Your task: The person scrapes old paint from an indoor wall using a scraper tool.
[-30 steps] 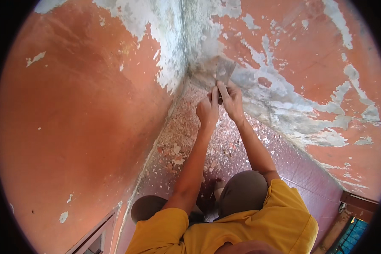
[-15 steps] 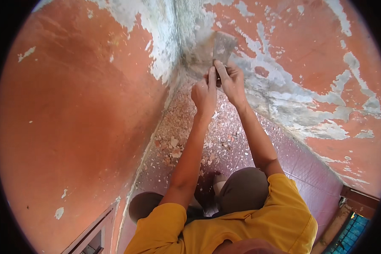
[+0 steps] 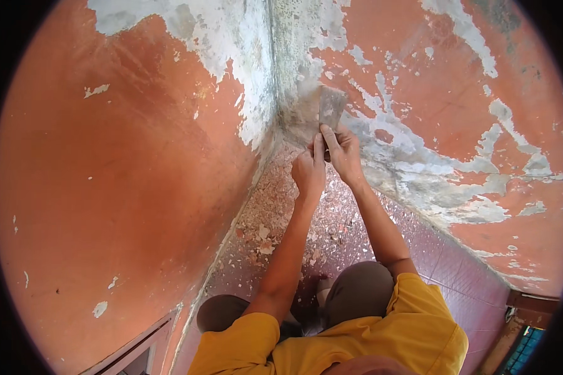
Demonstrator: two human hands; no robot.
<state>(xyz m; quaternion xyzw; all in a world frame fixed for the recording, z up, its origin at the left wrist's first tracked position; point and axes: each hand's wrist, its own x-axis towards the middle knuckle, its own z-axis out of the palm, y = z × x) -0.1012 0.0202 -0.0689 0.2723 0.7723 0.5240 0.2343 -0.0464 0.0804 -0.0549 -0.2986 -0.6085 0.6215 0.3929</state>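
Observation:
Both my hands close around the handle of a paint scraper (image 3: 332,106) with a wide, flat, dusty blade. My left hand (image 3: 309,169) wraps the handle from the left, its thumb laid along it. On the other side my right hand (image 3: 347,153) grips close below the blade, thumb on top. The blade lies against or just in front of the right wall (image 3: 413,100), near the corner, where the orange paint has come off in grey and white patches. My fingers hide most of the handle.
An orange wall (image 3: 125,187) with peeled patches rises on the left and meets the right wall in the corner. Paint flakes (image 3: 266,234) litter the reddish tiled floor (image 3: 447,262) between my arms. My knees (image 3: 360,289) are bent below me. A frame edge (image 3: 137,347) sits low on the left.
The whole view has shifted, so the corner, hands and scraper appear lower in the picture. My grip stays the same, and the blade remains by the same bare patch.

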